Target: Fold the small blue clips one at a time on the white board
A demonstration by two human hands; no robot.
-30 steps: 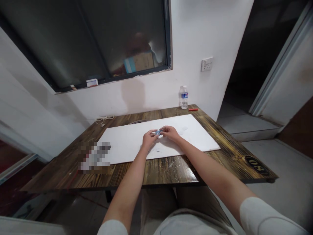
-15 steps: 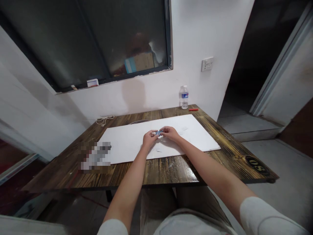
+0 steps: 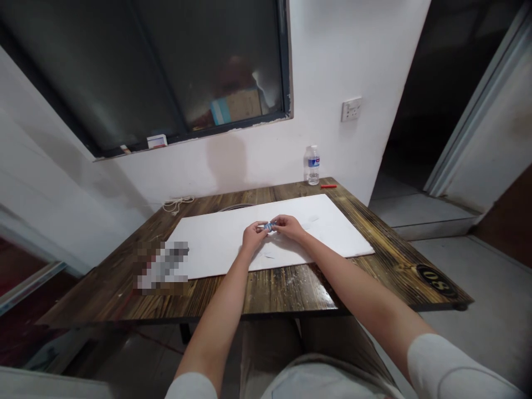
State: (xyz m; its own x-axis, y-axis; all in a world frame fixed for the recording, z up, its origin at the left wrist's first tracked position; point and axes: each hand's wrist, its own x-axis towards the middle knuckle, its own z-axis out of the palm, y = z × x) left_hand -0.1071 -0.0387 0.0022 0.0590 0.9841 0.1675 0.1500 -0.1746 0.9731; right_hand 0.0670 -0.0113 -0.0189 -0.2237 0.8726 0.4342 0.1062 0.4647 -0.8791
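Note:
A small blue and white object is pinched between my two hands above a white board. From the left, the fingertips of my left hand close on it. My right hand grips its other side with thumb and fingers. Too small to make out is what exactly the object is. Small pale scraps lie on the board, one in front of my hands and another to their right.
The board lies on a dark wooden table. At the back right stand a water bottle and a red pen-like item. A white cable lies back left. A pixelated patch covers something at the board's left end.

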